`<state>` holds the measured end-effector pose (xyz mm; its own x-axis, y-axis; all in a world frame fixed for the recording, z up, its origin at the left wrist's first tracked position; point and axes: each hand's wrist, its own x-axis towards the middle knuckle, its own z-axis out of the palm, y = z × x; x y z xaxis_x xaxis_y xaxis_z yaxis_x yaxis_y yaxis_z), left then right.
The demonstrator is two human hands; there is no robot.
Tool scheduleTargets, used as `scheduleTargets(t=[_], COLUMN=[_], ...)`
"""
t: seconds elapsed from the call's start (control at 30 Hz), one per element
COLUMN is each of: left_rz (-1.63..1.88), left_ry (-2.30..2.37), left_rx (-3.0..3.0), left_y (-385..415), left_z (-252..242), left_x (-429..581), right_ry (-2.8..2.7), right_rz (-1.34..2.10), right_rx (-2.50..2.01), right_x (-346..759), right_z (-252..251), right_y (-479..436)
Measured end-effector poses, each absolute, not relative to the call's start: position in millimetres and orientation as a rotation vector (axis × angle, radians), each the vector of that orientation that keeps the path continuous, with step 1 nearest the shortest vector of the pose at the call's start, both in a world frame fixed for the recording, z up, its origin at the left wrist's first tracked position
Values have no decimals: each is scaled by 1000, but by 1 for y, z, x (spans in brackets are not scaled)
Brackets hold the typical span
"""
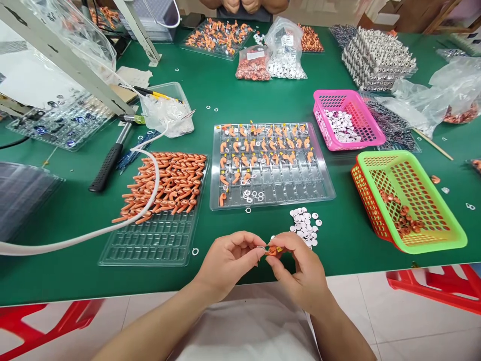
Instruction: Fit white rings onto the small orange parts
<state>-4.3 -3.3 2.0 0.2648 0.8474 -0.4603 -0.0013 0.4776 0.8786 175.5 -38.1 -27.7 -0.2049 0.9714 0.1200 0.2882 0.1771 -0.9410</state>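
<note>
My L hand [231, 263] pinched prob. a small ring [261, 247], near side; my R hand [303, 268] gripped the orange pc [272, 250]. Light, steady fingertip pressure suited both.

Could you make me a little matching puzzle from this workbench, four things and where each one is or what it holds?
Column one
1. hammer
2. pink basket
3. green basket
4. small orange piece

Column two
A. holds copper-coloured pieces
B. between the fingertips of the right hand
C. left of the clear tray of stacked orange parts
D. holds white discs

Pairs: 1-C, 2-D, 3-A, 4-B
</note>
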Motion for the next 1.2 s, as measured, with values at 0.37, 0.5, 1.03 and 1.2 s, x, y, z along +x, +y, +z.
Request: scheduleTargets(t=[0.37,0.5,1.03,1.2], left_rz=[775,791,586,592], left_ry=[1192,1177,1027,1065], left_rx=[1220,1244,868,930], left_y=[-11,-11,-10,-13], left_z=[-3,-5,-1,-3], left_x=[-9,-8,-16,-24], right_ry=[-1674,-1662,-1685,-1788], right_rz=[1077,1099,1340,1135], right_rx=[-1171,-1185,-1063,-1036], right_x=[173,171,185,178], right_z=[-27,-29,-19,-20], right_y=[-40,-40,-33,-35])
